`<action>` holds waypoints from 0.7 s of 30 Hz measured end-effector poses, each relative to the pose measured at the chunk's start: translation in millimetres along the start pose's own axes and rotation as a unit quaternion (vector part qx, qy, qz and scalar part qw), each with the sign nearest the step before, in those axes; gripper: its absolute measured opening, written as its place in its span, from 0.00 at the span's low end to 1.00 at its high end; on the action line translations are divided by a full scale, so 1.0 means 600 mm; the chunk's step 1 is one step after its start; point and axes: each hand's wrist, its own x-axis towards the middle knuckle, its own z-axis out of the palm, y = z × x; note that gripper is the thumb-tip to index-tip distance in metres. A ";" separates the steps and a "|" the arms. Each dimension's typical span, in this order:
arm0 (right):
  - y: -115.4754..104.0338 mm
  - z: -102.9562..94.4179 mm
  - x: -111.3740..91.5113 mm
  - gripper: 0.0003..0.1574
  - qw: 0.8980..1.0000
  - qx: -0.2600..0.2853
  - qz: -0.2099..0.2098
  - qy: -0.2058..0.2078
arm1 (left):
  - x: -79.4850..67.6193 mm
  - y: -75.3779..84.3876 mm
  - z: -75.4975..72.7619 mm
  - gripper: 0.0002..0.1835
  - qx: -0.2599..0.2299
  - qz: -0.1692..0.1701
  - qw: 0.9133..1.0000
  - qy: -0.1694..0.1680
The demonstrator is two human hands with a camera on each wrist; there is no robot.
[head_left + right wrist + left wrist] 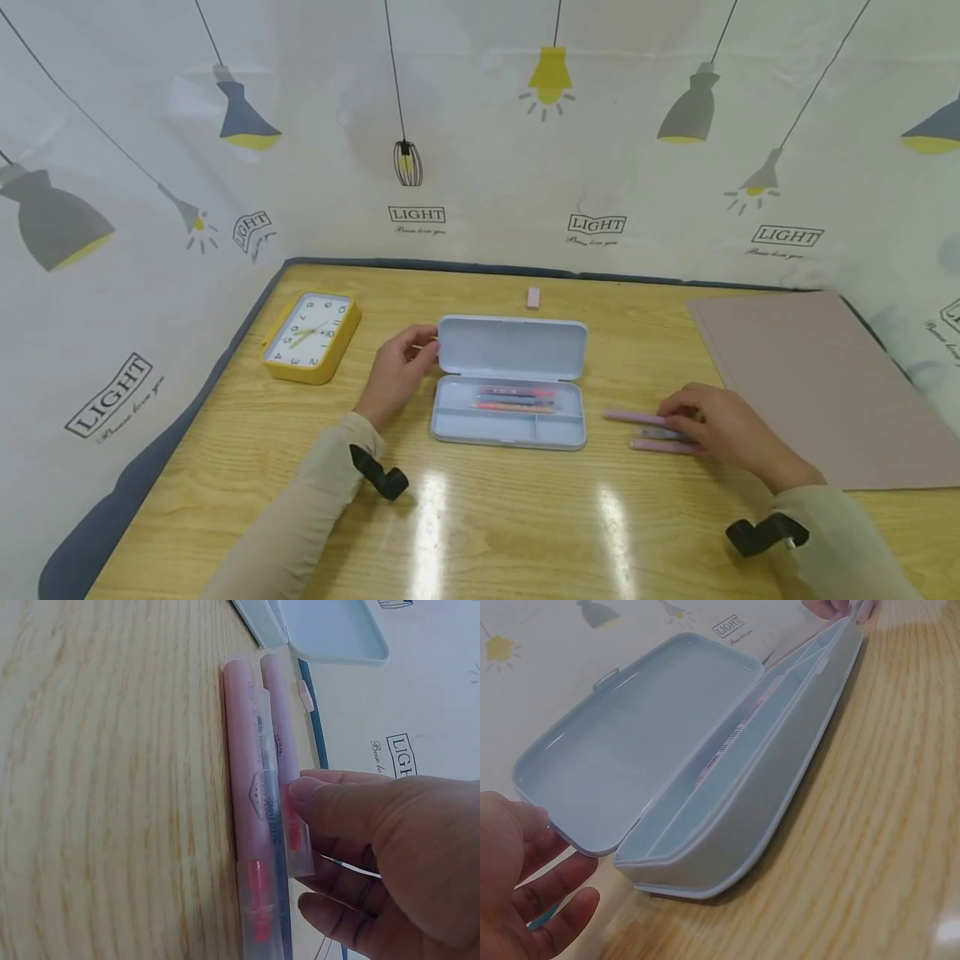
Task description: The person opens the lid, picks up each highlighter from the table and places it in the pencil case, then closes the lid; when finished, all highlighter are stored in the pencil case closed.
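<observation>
A light blue pencil case [480, 430] lies open on the table, its lid [637, 735] tilted up at the back. Several pens [517, 400] lie in its rear compartment. My left hand [401, 371] holds the lid's left edge, thumb at the rim and fingers around the corner. To the right of the case, my right hand [723, 429] pinches a light purple highlighter [281, 727] between thumb and fingers. Beside it, a slim clear-and-grey pen [267, 750] and a pink highlighter [241, 742] lie side by side on the wood.
A yellow alarm clock [315, 337] sits on the left side of the table. Behind the case is a small pink eraser [533, 297]. A large dull-pink sheet [817, 383] covers the right side. A lamp-patterned wall covering [495, 167] borders the table's back.
</observation>
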 end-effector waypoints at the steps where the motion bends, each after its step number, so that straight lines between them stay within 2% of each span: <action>1: 0.000 -0.001 0.000 0.06 1.000 0.000 0.000 0.000 | 0.000 0.000 0.000 0.15 0.000 -0.001 1.000 0.000; 11: -0.012 -0.010 0.002 0.06 1.000 -0.001 -0.016 0.012 | 0.001 -0.003 -0.001 0.15 0.009 0.002 1.000 0.001; 21: -0.050 -0.024 0.015 0.06 1.000 -0.008 -0.021 0.017 | 0.001 -0.001 -0.001 0.15 0.005 0.004 1.000 0.000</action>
